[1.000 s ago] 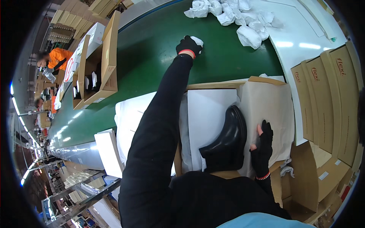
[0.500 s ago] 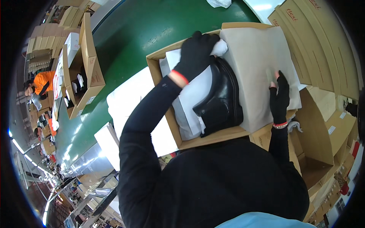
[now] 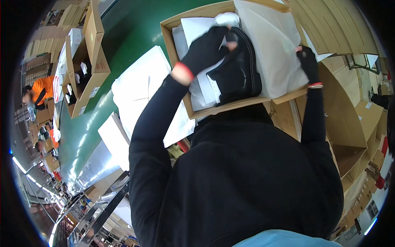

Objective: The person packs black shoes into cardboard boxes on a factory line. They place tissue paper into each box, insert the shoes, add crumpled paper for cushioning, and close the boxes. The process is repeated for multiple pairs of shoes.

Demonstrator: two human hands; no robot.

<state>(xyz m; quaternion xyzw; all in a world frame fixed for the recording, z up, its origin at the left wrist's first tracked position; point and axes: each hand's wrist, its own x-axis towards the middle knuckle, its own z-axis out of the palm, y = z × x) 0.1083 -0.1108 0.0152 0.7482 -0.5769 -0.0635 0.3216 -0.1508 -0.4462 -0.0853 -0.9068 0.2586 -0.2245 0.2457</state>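
Note:
A black leather boot [image 3: 242, 70] lies on its side in an open cardboard shoebox [image 3: 177, 68]. White stuffing paper [image 3: 227, 19] shows at its upper end, and a white sheet [image 3: 195, 29] lies beside it. My left hand [image 3: 207, 48], in a black glove with bare fingertips, rests over the boot's upper part; blur hides how its fingers are set. Pale wrapping paper [image 3: 267, 49] is spread over the box's right side. At that paper's right edge my right hand [image 3: 307, 64], gloved alike, is closed with the fingers curled on it.
White paper sheets [image 3: 138, 88] are stacked left of the box on the green table [image 3: 123, 45]. Farther left stands another open shoebox [image 3: 88, 68]. Cardboard boxes [image 3: 329, 24] line the right side, with an open brown carton [image 3: 343, 119] below. People work at the far left.
The box sits higher in the picture. My left hand has come from the stuffing paper down onto the boot. My right hand has gone from lying on the wrapping paper to gripping its edge.

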